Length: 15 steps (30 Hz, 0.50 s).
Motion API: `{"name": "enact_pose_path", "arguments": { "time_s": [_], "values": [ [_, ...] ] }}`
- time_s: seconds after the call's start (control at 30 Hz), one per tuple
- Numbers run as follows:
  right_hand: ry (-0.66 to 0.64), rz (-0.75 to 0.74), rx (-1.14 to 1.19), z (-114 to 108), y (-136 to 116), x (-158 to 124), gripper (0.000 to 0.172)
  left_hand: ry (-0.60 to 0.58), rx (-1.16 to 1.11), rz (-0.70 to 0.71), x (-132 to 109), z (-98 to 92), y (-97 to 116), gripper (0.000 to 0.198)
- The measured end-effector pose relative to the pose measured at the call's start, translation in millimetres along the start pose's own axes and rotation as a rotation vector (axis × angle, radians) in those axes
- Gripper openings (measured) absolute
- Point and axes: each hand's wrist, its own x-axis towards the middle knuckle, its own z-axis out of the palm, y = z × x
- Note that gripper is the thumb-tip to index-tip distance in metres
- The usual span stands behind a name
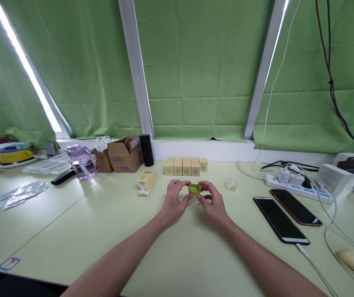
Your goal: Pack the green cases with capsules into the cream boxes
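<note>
A small olive-green cup-like piece (194, 189) is held just above the table at the centre, its open top facing up. My left hand (177, 199) pinches its left side between thumb and fingers. On the right side, my right hand (211, 200) grips it the same way. An opened tan carton (146, 183) lies to the left of my hands. Behind them several small tan boxes (182, 166) stand in a row. To the right sits a small clear container (231, 185) with something yellow in it.
Two phones (280, 218) (295, 206), a power strip (299, 187) and cables lie to the right. At the left are a purple jug (82, 163), a cardboard box (125, 154), a black cylinder (146, 150) and silvery packets (24, 194).
</note>
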Motion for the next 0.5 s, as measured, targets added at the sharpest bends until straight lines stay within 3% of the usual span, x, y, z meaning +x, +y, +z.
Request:
{"name": "enact_pose_path", "arguments": {
  "time_s": [0.23, 0.5],
  "values": [
    [-0.027, 0.026, 0.020, -0.5, -1.3, -0.2, 0.036, -0.012, 0.001, 0.023, -0.4, -0.9, -2.6, 0.039],
    [-0.047, 0.068, 0.046, 1.1, 2.5, 0.2, 0.040, 0.025, -0.019, -0.052, 0.2, 2.0, -6.0, 0.028]
  ]
}}
